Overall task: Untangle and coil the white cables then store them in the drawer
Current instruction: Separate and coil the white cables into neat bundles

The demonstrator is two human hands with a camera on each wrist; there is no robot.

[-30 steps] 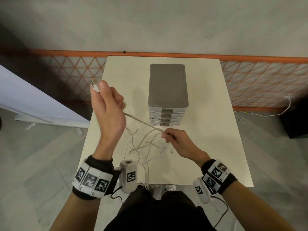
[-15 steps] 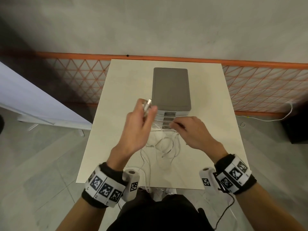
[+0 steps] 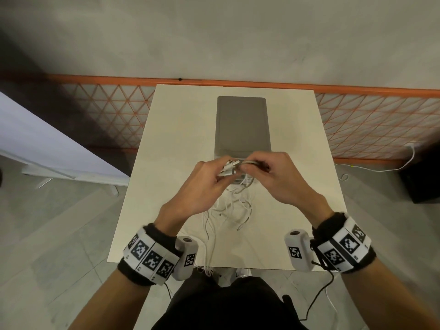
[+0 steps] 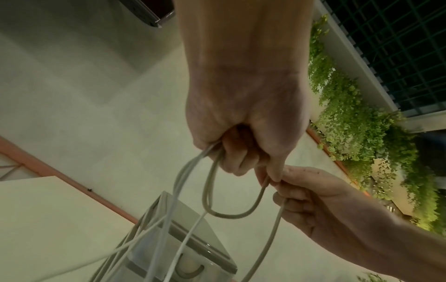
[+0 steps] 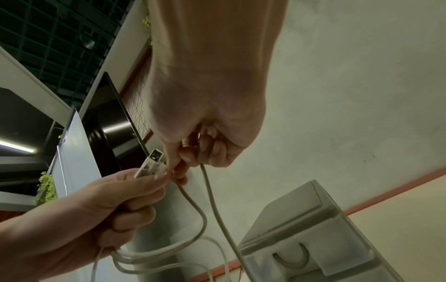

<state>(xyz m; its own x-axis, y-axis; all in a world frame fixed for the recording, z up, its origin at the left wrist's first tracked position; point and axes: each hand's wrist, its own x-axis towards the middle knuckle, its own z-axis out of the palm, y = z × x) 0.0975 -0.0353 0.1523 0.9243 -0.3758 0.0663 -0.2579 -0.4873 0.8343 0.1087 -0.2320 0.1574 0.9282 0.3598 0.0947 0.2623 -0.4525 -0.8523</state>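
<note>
Above the cream table [image 3: 152, 163], white cables [image 3: 234, 206] are pinched by the left hand [image 3: 202, 184] and right hand [image 3: 276, 179], each grip closed round strands before the drawer unit [image 3: 242, 125].

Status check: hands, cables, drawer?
Both hands: left hand and right hand grip white cables. Tangle hangs to table. Drawer unit shut, unobstructed.

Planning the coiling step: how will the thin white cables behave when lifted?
Likely floppy: the thin white cables sag in loose loops below the left hand and right hand. Probably light, held by fingertips. Apt to snag, since strands cross on the table.
</note>
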